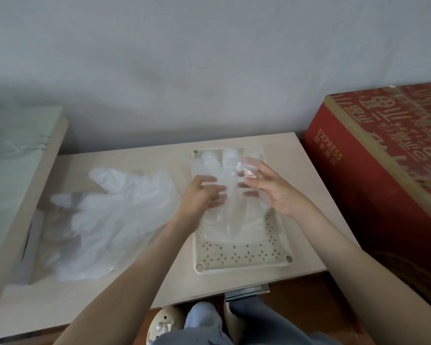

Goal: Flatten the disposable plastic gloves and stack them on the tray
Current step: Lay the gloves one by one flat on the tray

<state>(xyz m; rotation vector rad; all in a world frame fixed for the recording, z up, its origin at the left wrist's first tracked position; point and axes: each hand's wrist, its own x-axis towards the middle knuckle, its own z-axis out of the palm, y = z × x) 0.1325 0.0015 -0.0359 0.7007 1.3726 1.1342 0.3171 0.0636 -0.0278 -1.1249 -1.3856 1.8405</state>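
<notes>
A plain grey-white wall stands behind a pale wooden table. A cream tray with cut-out patterns in its floor lies toward the table's right edge, its long side running from the front edge toward the back edge. Clear plastic gloves lie flat on the tray, their finger ends pointing to its far end and their cuffs stopping short of the near end, so the patterned floor shows there. A loose, rumpled pile of gloves covers the left half of the table, near its left edge and apart from the tray. The left hand reaches over the tray's left rim, back upward, its fingers stretched out flat on the top glove and blurred. The right hand is above the tray's right side, palm turned inward, fingers loosely extended against the film; a crumpled bit of glove sits between thumb and fingers, but whether it is pinched I cannot tell. A red box printed with "EXPRESS" stands just beside the table's right edge. A higher board with clear plastic on it overlaps the left edge. Below the front edge, blue jeans and a light shoe show.
</notes>
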